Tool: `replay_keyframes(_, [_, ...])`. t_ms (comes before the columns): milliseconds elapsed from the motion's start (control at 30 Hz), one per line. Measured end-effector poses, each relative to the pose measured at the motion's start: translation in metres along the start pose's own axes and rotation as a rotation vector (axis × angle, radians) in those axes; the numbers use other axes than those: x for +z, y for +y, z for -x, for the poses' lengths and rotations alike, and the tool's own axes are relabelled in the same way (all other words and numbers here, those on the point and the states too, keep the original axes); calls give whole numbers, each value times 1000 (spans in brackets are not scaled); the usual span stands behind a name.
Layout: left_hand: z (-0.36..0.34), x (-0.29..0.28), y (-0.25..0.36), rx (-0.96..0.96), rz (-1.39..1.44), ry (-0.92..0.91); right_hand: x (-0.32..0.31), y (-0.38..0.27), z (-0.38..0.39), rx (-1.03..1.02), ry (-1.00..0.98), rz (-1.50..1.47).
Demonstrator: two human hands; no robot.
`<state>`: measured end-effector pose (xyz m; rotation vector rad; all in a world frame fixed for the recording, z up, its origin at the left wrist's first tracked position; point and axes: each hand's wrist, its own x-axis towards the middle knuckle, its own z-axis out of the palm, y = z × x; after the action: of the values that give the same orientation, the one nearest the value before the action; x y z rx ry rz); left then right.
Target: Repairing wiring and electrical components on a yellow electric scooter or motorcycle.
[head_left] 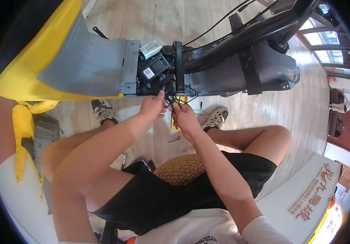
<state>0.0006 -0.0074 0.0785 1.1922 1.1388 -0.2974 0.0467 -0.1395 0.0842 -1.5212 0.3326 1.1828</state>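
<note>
Wearing, closest to view, a white short-sleeved T-shirt (191,227) and loose black shorts (154,199); sitting with knees spread around a rounded tan woven pad (179,168). Reaching forward with both bare hands to a tangle of thin black cables (178,101), hanging at the near edge of an open compartment beside a grey plastic shell (87,61) edged in yellow. Pinching cables between the closed fingertips of the right hand (186,118); curling the fingers of the left hand (152,107) narrowly beside the same tangle, but cannot tell if gripping it. Facing, inside the compartment, a black rectangular device (158,65) and a silver metal box (151,48), hemmed in on the right by a flat black crossbar (179,67) and, beyond, a thick black tube (244,40). Partly covering a yellow block (173,125) with the right hand. Near a thin L-shaped key (173,140), well apart from yellow plastic pieces (22,126) at far left. Can make out a white sticker (148,72) with a square code on the device, small dark print on the shirt, and large reddish-brown lettering (319,183) on a white panel (281,191) at lower right. Working over pale wood-look planks (132,20), glossy with light towards windows (325,38) at upper right
</note>
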Motion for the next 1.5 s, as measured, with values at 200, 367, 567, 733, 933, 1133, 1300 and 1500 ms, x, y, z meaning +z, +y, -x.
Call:
replay_keyframes(200, [-24, 23, -4, -122, 237, -143, 13, -10, 11, 54, -77, -287])
replay_keyframes(367, [-37, 44, -4, -122, 331, 60, 16, -1, -9, 70, -11, -236])
replay_keyframes(567, [-39, 56, -1, -118, 92, 218, 25, 15, -11, -10, 242, -368])
replay_keyframes(733, [-43, 55, -12, -126, 267, 268, 29, 18, -3, -95, 327, -242])
replay_keyframes(933, [-62, 51, -33, -37, 92, 292, 25, 25, -1, -93, 323, -19])
replay_keyframes(1133, [-107, 41, -71, 115, 92, 513, 37, 22, 3, -291, 444, 350])
replay_keyframes(1300, [-32, 61, -11, -37, 537, 160, 22, 9, 8, -575, 535, 189])
replay_keyframes(1500, [-65, 38, -10, -429, 991, 78, 45, -3, -5, -371, 266, -881])
